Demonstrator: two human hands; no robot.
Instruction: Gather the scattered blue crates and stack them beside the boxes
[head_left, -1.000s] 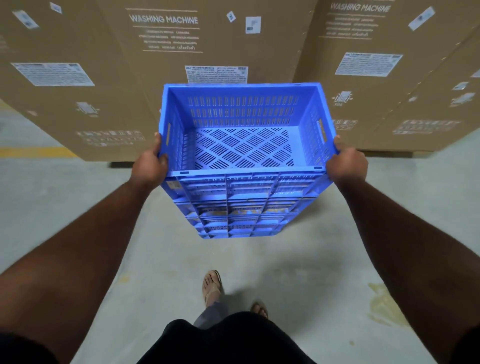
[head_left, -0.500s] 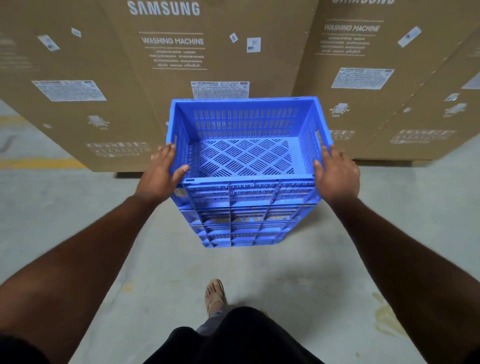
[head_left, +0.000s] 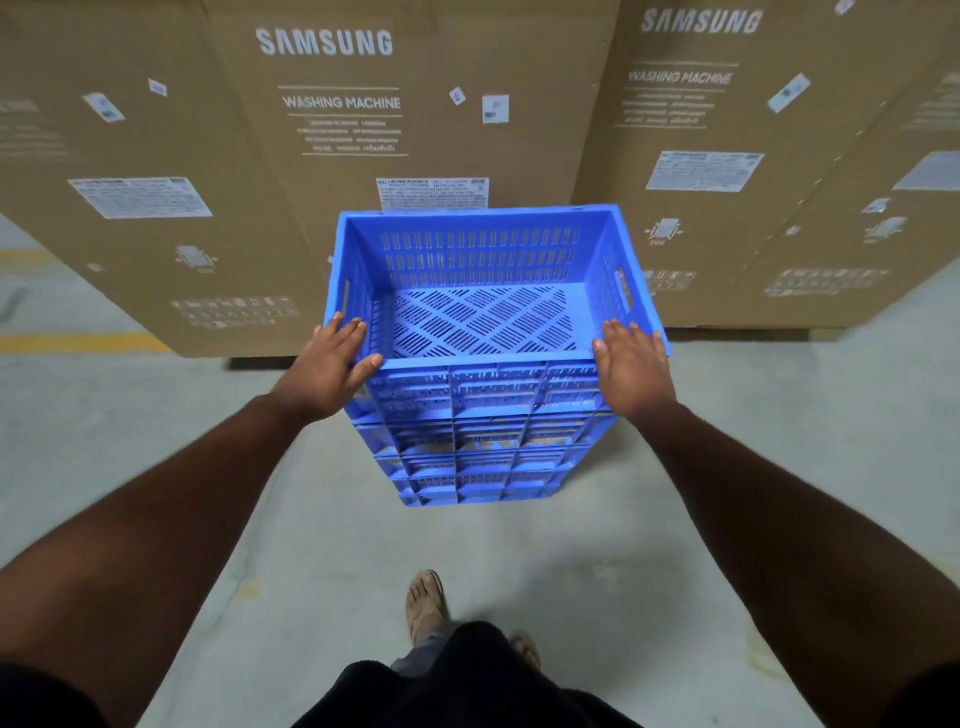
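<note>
Head view: stack of blue slotted plastic crates (head_left: 480, 431), upright on the grey concrete floor (head_left: 519, 545), just in front of tall brown cardboard washing-machine boxes (head_left: 337, 130). Top crate empty. Left hand (head_left: 332, 371) and right hand (head_left: 631, 366) lie flat, fingers extended, on its near rim corners, gripping nothing. One sandalled foot (head_left: 426, 603) visible below.

Grey concrete floor (head_left: 182, 467) carries a stack of blue crates (head_left: 478, 441) standing between and below both hands, tall cardboard boxes (head_left: 332, 156) just beyond the hands, and a yellow line (head_left: 78, 343) far left of them.
</note>
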